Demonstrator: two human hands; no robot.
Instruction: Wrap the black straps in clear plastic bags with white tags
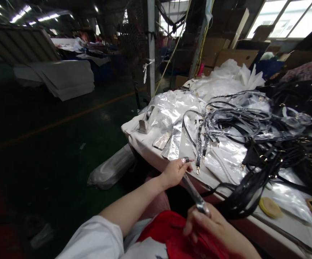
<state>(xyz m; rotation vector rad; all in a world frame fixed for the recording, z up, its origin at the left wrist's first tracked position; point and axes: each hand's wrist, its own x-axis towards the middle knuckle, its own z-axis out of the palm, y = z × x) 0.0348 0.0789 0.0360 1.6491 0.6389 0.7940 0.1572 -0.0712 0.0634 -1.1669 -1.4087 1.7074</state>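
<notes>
A long, narrow clear plastic sleeve [192, 190] with something dark in it stretches between my two hands, over the table's front edge. My left hand [174, 173] is closed on its upper end, with a dark shiny band around one fingertip. Lower down, over the red cloth at my lap, my right hand [208, 225] is closed around the other end and slightly blurred. Just beyond my left hand lies a flat strip of clear plastic [175, 142]. Beside it, a black strap [198, 145] with a gold clasp rests on the table.
A tangle of black straps [231, 120], partly in plastic, covers the table's right side. Clear bags [169, 104] are heaped at the back left, by a small metal holder [144, 126]. A yellow tape roll [270, 208] lies right. A metal post [150, 50] stands behind.
</notes>
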